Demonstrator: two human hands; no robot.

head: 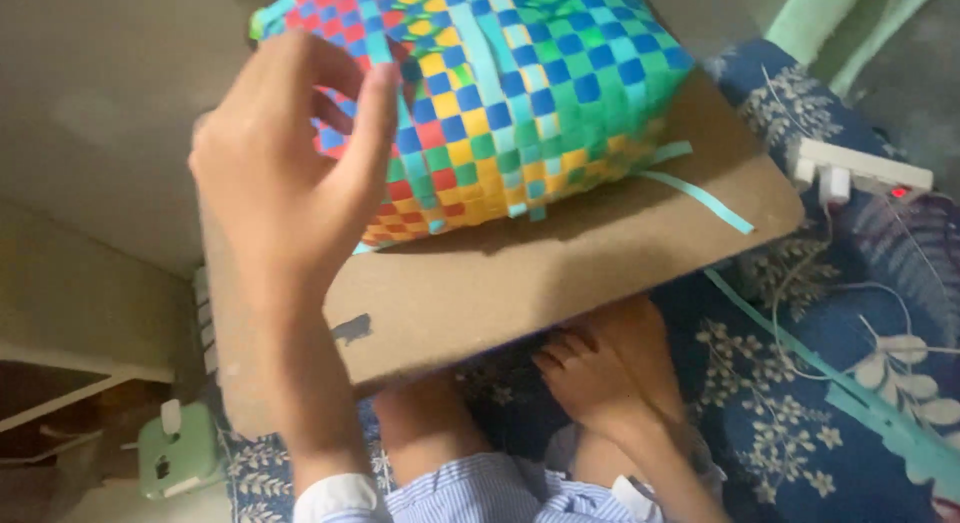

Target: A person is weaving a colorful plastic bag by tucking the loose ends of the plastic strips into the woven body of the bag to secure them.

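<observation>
Left hand (285, 168) raised over the board, thumb and forefinger pinched on a pale turquoise strip (381, 53) at the near corner of the woven basket (500, 93), remaining fingers curled loosely behind. Right hand (600, 368) lower down, beneath the near edge of the board, fingers bent inward and resting on the dark cloth by the knee; grasping anything or not, cannot tell.

Basket lying tilted on a brown hardboard sheet (560, 263), woven in checks of blue, green, yellow, orange and red, with turquoise strip ends sticking out of its lower edge. One loose turquoise strip (700, 195) flat on the board just beside the basket, reaching toward the board's right corner. Board propped across the lap, above a blue-and-white striped sleeve (480, 493).

Further out, a blue floral cloth (800, 423) spread underneath, a long turquoise band (850, 393) trailing across it to the right. White power strip (865, 168) with a plug and thin white cable near the upper right. Small pale green device (178, 451) on the floor at the lower left.
</observation>
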